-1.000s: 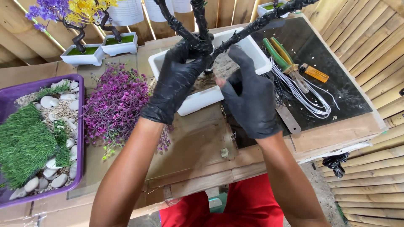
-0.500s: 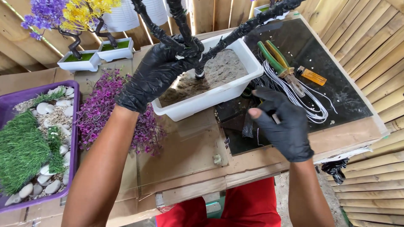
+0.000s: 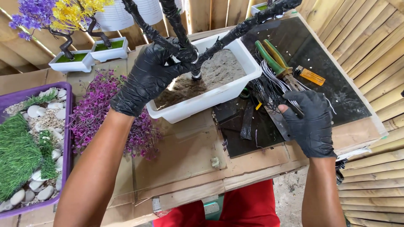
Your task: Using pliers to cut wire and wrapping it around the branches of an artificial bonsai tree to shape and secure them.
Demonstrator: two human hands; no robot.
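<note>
Two black-gloved hands work around one white rectangular planter [image 3: 210, 98], which serves as the landmark. Far to its left sits a purple tray [image 3: 67, 126] of artificial grass, gravel and white pebbles. Just left of the planter, touching its near corner, lies a clump of purple artificial flowers [image 3: 99, 113]. Behind and to the left stand two small white pots [image 3: 90, 56] bearing finished little trees with purple and yellow blossom.

Over the planter's left end, the left hand [image 3: 149, 77] is clenched around the black-wrapped trunk [image 3: 183, 46], which stands upright in the sandy fill; bare branches fork away above it, one reaching out over the planter's right end. A pale ring circles the trunk where it meets the sand.

To the planter's right, on a dark sheet, lie a bundle of pale wire [image 3: 273, 77], green-handled pliers [image 3: 273, 59] and a small orange tool [image 3: 311, 75]. The right hand [image 3: 311, 122] rests at the near end of that wire, fingers curled onto a thin dark piece; whether it truly grips it I cannot tell.

By my judgement the trunk is being steadied while something for fixing or wrapping is fetched. Bringing that piece across would call for the left hand to hold the trunk firm.
</note>
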